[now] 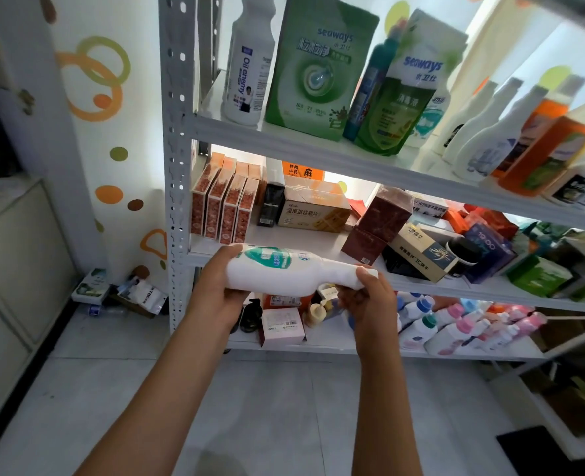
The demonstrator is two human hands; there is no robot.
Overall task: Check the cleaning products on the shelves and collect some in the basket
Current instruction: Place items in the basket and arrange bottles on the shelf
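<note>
- Left hand [215, 286] grips the white bottle [284, 271] at its base; right hand [370, 297] grips its neck.
- Bottle lies sideways, just before the middle shelf [318, 249] edge.

A white metal shelf rack [177, 139] stands on a pale tiled floor [267, 407]. Its top board carries a white bottle [248, 70], a green box [318, 63], a green pouch [397, 108] and orange bottles [551, 149]; the middle board holds red packets [222, 207], a cracker box [315, 209] and brown boxes [376, 225]. The lowest board bears a pink box [282, 326] and pink-capped bottles [462, 333], and a few packets [143, 295] lie on the floor beside the rack.
</note>
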